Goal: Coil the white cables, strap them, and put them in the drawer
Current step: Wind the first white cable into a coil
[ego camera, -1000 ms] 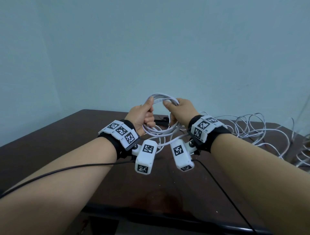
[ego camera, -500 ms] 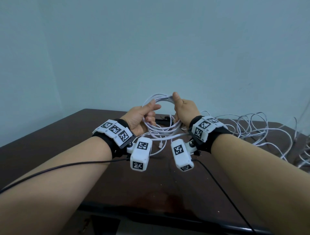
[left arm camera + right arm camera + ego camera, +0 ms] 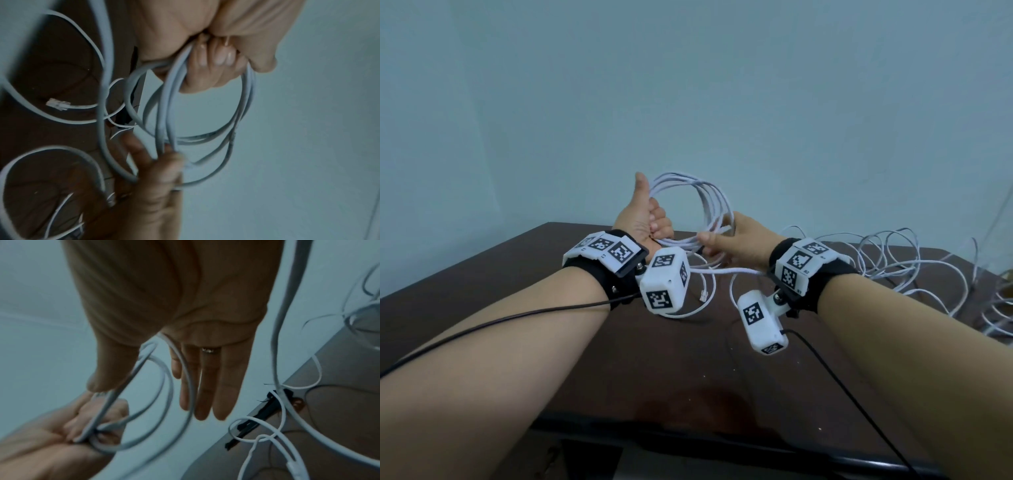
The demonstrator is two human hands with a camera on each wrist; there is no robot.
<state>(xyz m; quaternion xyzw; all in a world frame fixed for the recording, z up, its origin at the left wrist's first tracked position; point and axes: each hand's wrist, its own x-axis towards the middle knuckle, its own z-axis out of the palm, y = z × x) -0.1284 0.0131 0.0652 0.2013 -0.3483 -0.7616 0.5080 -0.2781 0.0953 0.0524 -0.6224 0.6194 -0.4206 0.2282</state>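
A white cable coil (image 3: 700, 200) of several loops is held up above the dark table (image 3: 688, 359). My left hand (image 3: 654, 222) grips its left side, fingers curled round the strands and thumb pointing up; the left wrist view shows those fingers (image 3: 205, 69) wrapped round the coil (image 3: 242, 113). My right hand (image 3: 722, 238) is at the coil's lower right with straight fingers (image 3: 201, 386), and strands (image 3: 190, 386) run across them between thumb and fingers. The cable's loose end with a clear plug (image 3: 703, 294) hangs below my left hand. The rest of the cable (image 3: 736, 270) trails right under my right wrist.
More loose white cable (image 3: 900, 260) lies in tangled loops on the right part of the table, up to its right edge. Black straps (image 3: 265, 412) lie at the back of the table near the wall. Thin black wires run from both wrist cameras toward me.
My left hand has risen and turned thumb-up with the coil. My right hand has let go of the coil's top, dropped to its lower right side and straightened its fingers.
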